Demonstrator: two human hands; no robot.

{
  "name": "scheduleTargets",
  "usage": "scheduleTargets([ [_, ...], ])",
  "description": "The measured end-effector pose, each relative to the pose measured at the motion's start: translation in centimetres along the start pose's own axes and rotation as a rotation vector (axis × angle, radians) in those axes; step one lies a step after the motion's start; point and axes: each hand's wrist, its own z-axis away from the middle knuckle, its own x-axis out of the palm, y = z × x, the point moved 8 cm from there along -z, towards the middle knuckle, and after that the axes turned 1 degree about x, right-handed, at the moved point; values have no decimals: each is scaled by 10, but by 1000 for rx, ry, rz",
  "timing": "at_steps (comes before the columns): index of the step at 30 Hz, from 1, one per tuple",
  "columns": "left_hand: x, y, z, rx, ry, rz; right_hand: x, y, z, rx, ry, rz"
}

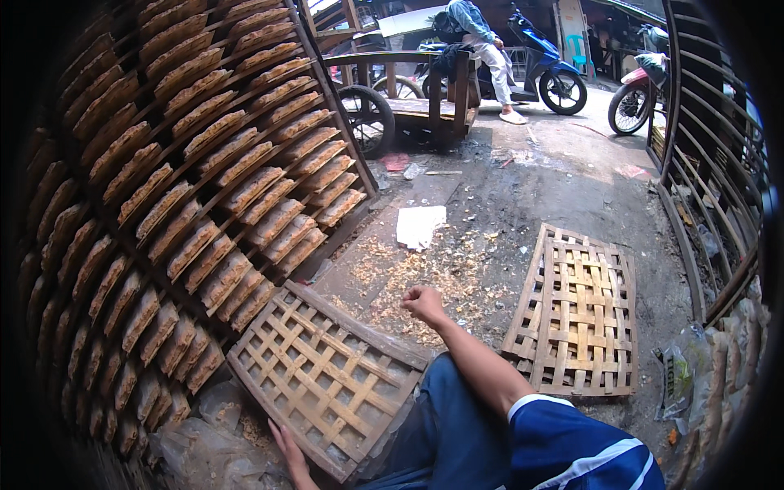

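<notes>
A woven bamboo tray (314, 371) in a wooden frame lies tilted across my lap, its far left corner close to the rack. My left hand (290, 453) grips its near left edge, the fingers along the outside of the frame. Past the tray's far right corner, my right hand (423, 304) is raised over the littered floor, fingers curled together. Whatever is in those fingers, if anything, is too small to tell. Pale crumbs (441, 273) are scattered over the ground ahead, beside a white sheet (420, 226). Stacked woven trays (584, 314) lie on the floor to my right.
A tall rack (237, 147) of filled trays leans along the left. Clear plastic bags (212, 449) lie at lower left. Slatted racks (719, 122) stand at right. Ahead are a wooden cart (425, 110), a blue motorbike (543, 69) and a person (490, 57).
</notes>
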Motion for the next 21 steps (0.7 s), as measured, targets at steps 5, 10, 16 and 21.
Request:
scheduleTargets([
  [5,-42,5,21,0,194,-184,-4,12,0,27,63,193],
  [10,-79,80,103,163,361,-629,-18,5,7,223,84,-34],
  [16,-64,90,237,-50,218,-1076,-10,-30,20,-36,-103,99],
  [21,-48,75,326,-41,410,-1043,-2,-40,116,60,-607,245],
])
